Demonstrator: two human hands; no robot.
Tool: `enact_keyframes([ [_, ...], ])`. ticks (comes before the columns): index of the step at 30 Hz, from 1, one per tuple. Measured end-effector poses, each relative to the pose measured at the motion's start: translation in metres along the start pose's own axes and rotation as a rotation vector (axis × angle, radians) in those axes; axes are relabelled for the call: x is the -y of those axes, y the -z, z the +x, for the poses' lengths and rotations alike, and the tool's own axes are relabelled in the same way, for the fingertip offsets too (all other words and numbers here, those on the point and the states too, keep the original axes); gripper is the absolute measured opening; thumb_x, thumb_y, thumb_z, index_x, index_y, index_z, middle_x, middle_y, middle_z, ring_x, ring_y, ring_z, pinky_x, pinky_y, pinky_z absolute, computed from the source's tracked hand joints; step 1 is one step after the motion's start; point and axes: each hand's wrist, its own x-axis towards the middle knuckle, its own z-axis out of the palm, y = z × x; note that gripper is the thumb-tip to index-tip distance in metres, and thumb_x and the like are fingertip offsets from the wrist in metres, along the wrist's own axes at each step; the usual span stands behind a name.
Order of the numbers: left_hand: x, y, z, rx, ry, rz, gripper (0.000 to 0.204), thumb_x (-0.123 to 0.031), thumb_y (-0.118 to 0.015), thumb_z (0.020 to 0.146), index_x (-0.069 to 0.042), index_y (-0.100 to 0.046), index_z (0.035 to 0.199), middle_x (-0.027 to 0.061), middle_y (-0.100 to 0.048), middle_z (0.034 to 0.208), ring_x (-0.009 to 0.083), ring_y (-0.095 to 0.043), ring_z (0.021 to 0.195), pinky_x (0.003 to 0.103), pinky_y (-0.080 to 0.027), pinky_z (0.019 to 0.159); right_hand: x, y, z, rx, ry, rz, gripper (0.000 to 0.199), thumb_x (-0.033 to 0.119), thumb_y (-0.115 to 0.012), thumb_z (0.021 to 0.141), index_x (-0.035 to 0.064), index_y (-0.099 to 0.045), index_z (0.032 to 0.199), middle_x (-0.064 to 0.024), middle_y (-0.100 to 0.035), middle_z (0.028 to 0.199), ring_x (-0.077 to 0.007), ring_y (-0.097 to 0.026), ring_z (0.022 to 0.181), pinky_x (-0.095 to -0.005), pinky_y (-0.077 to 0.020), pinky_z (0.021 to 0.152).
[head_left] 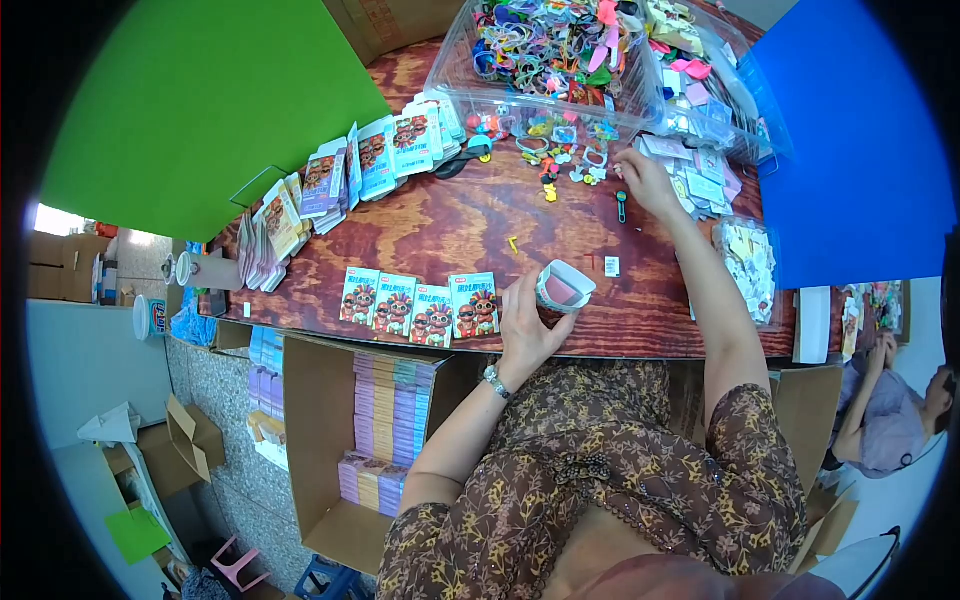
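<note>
My left hand point(530, 328), with a watch at the wrist, is wrapped round a small open-topped cardboard box point(583, 278) near the table's front edge. Something pinkish shows inside the box. Farther out to the right, my right hand point(650, 185) has its fingertips pinched together beside a scatter of small plastic trinkets point(562, 135). Whatever lies between those fingertips is too small to make out. Just below that hand lies a dark teal trinket point(621, 206). A small white printed slip point(612, 266) rests right of the box, and a little yellow piece point(514, 244) is to its left.
Several illustrated boxes point(394, 304) lie in a row at the left front. Flattened cartons point(322, 185) fan along the far left. Clear bins point(445, 80) of trinkets and packets stand at the back. Small packets point(748, 262) fill a tray at right. Green point(200, 110) and blue point(860, 150) panels flank the table.
</note>
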Motion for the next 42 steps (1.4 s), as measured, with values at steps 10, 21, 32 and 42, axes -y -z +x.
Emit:
enact_keyframes([
  [10, 0.0, 0.0, -0.001, -0.036, -0.015, -0.011, 0.081, -0.025, -0.087, 0.072, 0.002, -0.047, 0.137, 0.0234, -0.057, 0.125, 0.0407, -0.055, 0.115, 0.048, -0.047, 0.097, 0.042, -0.03, 0.007, 0.092, 0.117, -0.77, 0.023, 0.02, -0.054, 0.097, 0.0165, -0.069, 0.113, -0.0193, -0.063, 0.11, -0.0356, -0.068, 0.099, -0.0478, -0.0568, 0.078],
  [21, -0.001, 0.001, -0.003, -0.052, -0.025, -0.02, 0.081, -0.02, -0.088, 0.072, 0.002, -0.047, 0.139, 0.0217, -0.059, 0.125, 0.0386, -0.057, 0.113, 0.047, -0.044, 0.097, 0.037, -0.012, -0.01, 0.164, 0.193, -0.25, 0.02, 0.023, -0.07, 0.09, 0.0086, -0.066, 0.103, -0.0141, -0.067, 0.098, -0.0351, -0.068, 0.095, -0.0463, -0.0536, 0.082],
  [32, -0.001, 0.0, -0.001, -0.108, 0.068, -0.007, 0.074, -0.021, -0.087, 0.072, 0.002, -0.051, 0.132, 0.0197, -0.061, 0.118, 0.0376, -0.057, 0.11, 0.046, -0.047, 0.094, 0.071, -0.005, -0.02, 0.15, 0.052, -0.242, 0.022, 0.016, -0.072, 0.088, 0.0005, -0.058, 0.097, -0.0152, -0.069, 0.089, -0.0312, -0.07, 0.082, -0.0416, -0.053, 0.071],
  [42, -0.011, -0.008, 0.009, -0.095, 0.068, 0.068, 0.074, -0.025, -0.085, 0.071, -0.002, -0.051, 0.132, 0.0185, -0.063, 0.111, 0.0389, -0.057, 0.104, 0.047, -0.047, 0.091, 0.173, 0.001, -0.128, 0.039, 0.537, -0.19, 0.022, 0.029, -0.074, 0.085, 0.012, -0.064, 0.096, -0.0063, -0.066, 0.089, -0.0283, -0.07, 0.08, -0.0405, -0.0572, 0.063],
])
